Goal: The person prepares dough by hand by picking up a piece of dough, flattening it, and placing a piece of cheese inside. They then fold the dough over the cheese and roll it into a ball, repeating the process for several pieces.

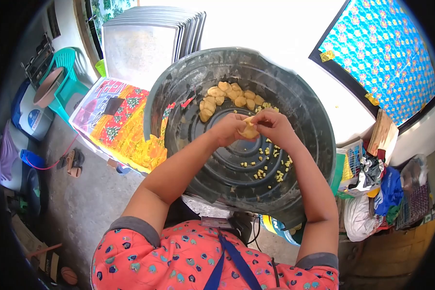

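Note:
Over the big black round basin (319,125), my left hand (228,129) and my right hand (275,124) meet, fingers closed on one soft yellowish piece of dough (249,130). The dough looks flattened and partly folded; fingers cover its edges, and I cannot see whether anything is inside. Behind the hands, rounded dough pieces (207,108) lie in a curved row along the basin's far left side. Small pale yellow cubes (261,173) are scattered on the basin floor below and right of my hands, with some more near the far end of the dough row.
A stack of metal trays (140,46) leans at the back left, beside a table with a colourful plastic cover (125,116). A green chair (65,63) stands farther left. Crates with cloths and bags (367,174) are at the right, below a blue flowered panel (382,53).

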### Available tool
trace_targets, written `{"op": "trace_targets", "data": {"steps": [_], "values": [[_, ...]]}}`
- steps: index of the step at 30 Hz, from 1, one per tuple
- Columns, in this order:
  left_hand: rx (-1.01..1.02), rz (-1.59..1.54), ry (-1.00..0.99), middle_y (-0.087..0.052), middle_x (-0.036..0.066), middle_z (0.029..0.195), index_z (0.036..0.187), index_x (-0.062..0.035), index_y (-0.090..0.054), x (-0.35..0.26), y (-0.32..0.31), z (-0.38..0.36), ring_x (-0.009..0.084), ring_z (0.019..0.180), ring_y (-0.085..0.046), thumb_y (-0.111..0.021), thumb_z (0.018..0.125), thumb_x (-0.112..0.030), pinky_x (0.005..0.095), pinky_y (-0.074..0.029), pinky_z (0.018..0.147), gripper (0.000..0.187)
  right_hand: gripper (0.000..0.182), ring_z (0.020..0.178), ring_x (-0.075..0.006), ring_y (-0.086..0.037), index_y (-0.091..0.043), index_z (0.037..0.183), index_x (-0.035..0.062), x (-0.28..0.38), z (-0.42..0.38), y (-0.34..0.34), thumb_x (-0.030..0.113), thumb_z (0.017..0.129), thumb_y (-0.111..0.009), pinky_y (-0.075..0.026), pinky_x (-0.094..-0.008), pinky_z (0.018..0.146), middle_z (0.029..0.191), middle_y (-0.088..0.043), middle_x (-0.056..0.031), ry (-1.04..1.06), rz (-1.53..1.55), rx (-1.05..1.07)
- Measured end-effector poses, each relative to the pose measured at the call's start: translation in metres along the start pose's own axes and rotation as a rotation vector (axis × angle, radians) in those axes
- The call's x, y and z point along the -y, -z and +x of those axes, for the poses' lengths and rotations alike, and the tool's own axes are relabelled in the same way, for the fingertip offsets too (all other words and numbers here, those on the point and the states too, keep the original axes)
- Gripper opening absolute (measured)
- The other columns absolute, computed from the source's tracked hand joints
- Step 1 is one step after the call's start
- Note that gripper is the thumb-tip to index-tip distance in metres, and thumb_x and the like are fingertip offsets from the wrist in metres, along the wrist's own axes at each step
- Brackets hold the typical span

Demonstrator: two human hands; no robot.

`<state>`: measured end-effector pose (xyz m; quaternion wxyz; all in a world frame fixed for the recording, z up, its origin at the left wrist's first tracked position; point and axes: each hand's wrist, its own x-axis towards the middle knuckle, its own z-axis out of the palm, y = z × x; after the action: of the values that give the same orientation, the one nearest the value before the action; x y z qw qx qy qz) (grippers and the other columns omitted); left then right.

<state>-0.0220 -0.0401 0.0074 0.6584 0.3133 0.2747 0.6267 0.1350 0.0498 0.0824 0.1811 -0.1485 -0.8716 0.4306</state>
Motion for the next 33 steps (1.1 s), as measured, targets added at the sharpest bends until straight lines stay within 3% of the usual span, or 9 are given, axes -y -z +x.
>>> {"op": "trace_targets", "data": {"steps": [3,9,18,24,30,33], "values": [[0.041,-0.031,0.009,-0.062,0.015,0.099,0.106,0.0069,-0.056,0.001,0.0,0.002,0.0266,0.089,-0.065,-0.05,0.07,0.001,0.0393,-0.055,0.08,0.037,0.016,0.083,-0.0144,-0.062,-0.064,0.091,0.0024,0.005,-0.001,0.002,-0.001,0.075,-0.063,-0.049,-0.0257,0.072,0.088,-0.059,-0.005,0.131,-0.221,0.065],[0.005,0.018,0.067,-0.063,0.014,0.099,0.107,0.004,-0.056,-0.006,-0.012,-0.004,0.0276,0.088,-0.065,-0.048,0.083,-0.01,0.0407,-0.054,0.078,0.028,0.019,0.081,-0.0182,-0.062,-0.063,0.089,0.0036,0.007,-0.003,0.0,-0.005,0.073,-0.062,-0.05,-0.0284,0.072,0.088,-0.058,-0.0067,0.0,-0.129,0.05],[-0.031,-0.075,0.059,-0.06,0.017,0.107,0.116,0.0026,-0.05,-0.006,-0.012,-0.001,0.03,0.094,-0.063,-0.039,0.089,-0.019,0.0468,-0.051,0.081,0.037,0.011,0.089,-0.0145,-0.06,-0.064,0.082,0.001,0.015,-0.006,0.008,-0.005,0.072,-0.064,-0.05,-0.0265,0.075,0.097,-0.058,-0.0046,0.156,-0.291,-0.033],[0.018,-0.133,0.057,-0.06,0.018,0.108,0.117,0.0031,-0.049,-0.006,-0.012,0.0,0.0313,0.095,-0.062,-0.034,0.091,-0.023,0.0458,-0.05,0.084,0.04,0.014,0.087,-0.0179,-0.061,-0.061,0.086,-0.0001,0.0,-0.003,0.009,-0.002,0.072,-0.063,-0.049,-0.0277,0.076,0.095,-0.057,-0.0068,0.048,-0.061,-0.035],[0.048,-0.127,0.057,-0.061,0.017,0.106,0.119,0.0034,-0.048,-0.004,-0.008,0.002,0.0312,0.095,-0.063,-0.039,0.091,-0.023,0.0417,-0.051,0.084,0.04,0.026,0.085,-0.0183,-0.061,-0.059,0.097,0.0031,0.002,-0.002,0.004,0.001,0.072,-0.066,-0.05,-0.0275,0.075,0.094,-0.056,-0.0086,0.073,-0.281,-0.177],[0.057,-0.091,0.043,-0.061,0.016,0.106,0.118,0.0028,-0.05,-0.008,-0.012,-0.002,0.0293,0.095,-0.063,-0.043,0.091,-0.025,0.0406,-0.052,0.083,0.039,0.036,0.076,-0.0166,-0.062,-0.056,0.106,0.0029,0.0,0.0,0.002,0.002,0.072,-0.068,-0.051,-0.0267,0.067,0.093,-0.058,-0.0098,0.077,-0.43,-0.325]]}}
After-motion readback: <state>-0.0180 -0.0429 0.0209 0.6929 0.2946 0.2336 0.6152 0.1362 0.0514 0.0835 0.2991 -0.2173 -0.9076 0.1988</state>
